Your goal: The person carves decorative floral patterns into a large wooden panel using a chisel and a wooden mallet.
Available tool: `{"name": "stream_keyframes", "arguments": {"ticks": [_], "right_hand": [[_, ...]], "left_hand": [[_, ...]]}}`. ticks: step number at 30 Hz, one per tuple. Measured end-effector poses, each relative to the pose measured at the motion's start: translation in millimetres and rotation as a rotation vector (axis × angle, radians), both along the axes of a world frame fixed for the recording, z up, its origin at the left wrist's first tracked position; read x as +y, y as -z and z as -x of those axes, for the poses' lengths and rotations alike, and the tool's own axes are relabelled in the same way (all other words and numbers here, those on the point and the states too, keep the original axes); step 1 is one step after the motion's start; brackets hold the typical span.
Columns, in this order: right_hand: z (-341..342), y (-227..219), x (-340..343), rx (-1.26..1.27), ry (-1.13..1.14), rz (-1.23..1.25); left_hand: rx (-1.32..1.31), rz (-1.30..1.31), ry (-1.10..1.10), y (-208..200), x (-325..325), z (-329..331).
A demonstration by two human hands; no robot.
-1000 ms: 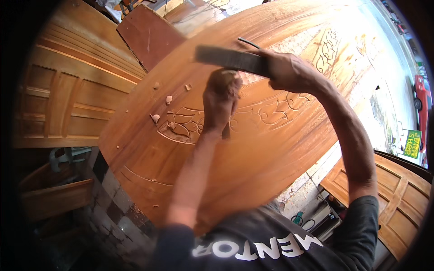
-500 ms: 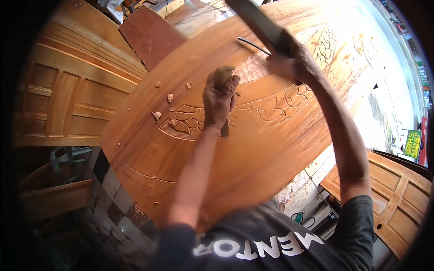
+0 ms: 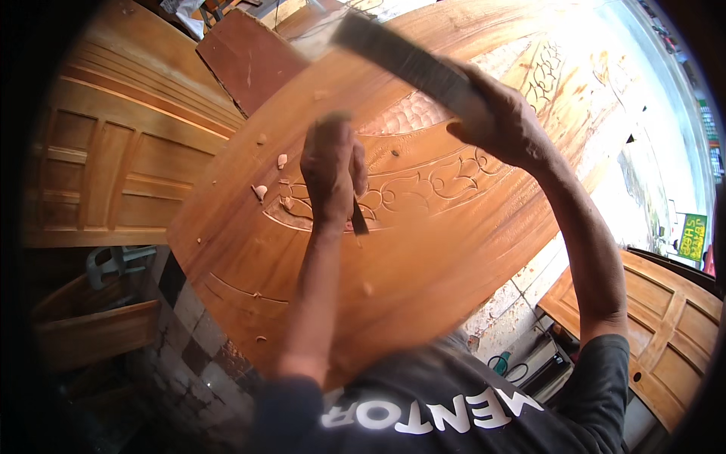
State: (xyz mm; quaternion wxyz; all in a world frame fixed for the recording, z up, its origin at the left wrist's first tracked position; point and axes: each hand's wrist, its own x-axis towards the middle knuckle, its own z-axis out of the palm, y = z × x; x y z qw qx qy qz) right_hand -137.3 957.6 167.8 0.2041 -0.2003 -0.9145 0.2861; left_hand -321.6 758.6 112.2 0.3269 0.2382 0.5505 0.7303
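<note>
Shows at far left a panelled wooden door [image 3: 91, 166], with a pale plastic chair [image 3: 113, 266] below it and a reddish-brown board [image 3: 249, 60] further over. Shows next a few curled wood chips [image 3: 260, 192], lying on the large wooden panel [image 3: 423, 261] at centre, spread beneath both hands and carved with a leafy scroll band [image 3: 454, 180]. Clenches the left hand [image 3: 327, 170] around a chisel [image 3: 360, 221], dark blade slanting down from the fist to the scroll band's lower edge; cannot tell the tip touching the wood from hovering just above. Holds aloft a dark, bar-shaped mallet [image 3: 404, 66], blurred, far end tilted up toward the left, well apart from the chisel, with the right hand [image 3: 499, 125] wrapped tight around its near end. Shows at lower right a second panelled door [image 3: 662, 329], then a green-and-yellow sign [image 3: 691, 236] near the edge.
</note>
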Motion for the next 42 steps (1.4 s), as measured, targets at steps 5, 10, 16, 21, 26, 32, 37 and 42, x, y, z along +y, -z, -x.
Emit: {"name": "stream_keyframes", "arguments": {"ticks": [5,10,16,21,26,32,37,42], "right_hand": [[21.6,0.9,-0.5,0.158,0.156,0.171],[39.3,16.5,1.2,-0.009,0.081,0.179],[42.6,0.2,33.1,-0.135,0.006,-0.042],[48.6,7.2,15.8,-0.228,0.032,0.133],[37.0,33.3,42.1,-0.210,0.016,-0.014],[41.0,8.7,5.9,-0.315,-0.118,-0.061],[37.2,11.6,-8.8,-0.178,0.022,0.044],[5.1,7.3,-9.7,-0.049,-0.033,0.010]], "left_hand": [[0.053,-0.001,-0.039,28.0,18.7,3.4],[0.023,-0.001,-0.032,32.9,25.9,-0.2],[-0.044,0.056,0.084,42.5,30.7,4.6],[0.040,0.040,0.079,38.9,31.0,-1.5],[0.039,0.027,0.129,34.9,33.8,-5.8],[0.093,-0.002,0.085,42.3,17.1,-2.5],[0.093,0.029,0.033,36.3,14.3,-3.0],[-0.058,-0.012,0.151,-7.7,-27.0,6.9]]}}
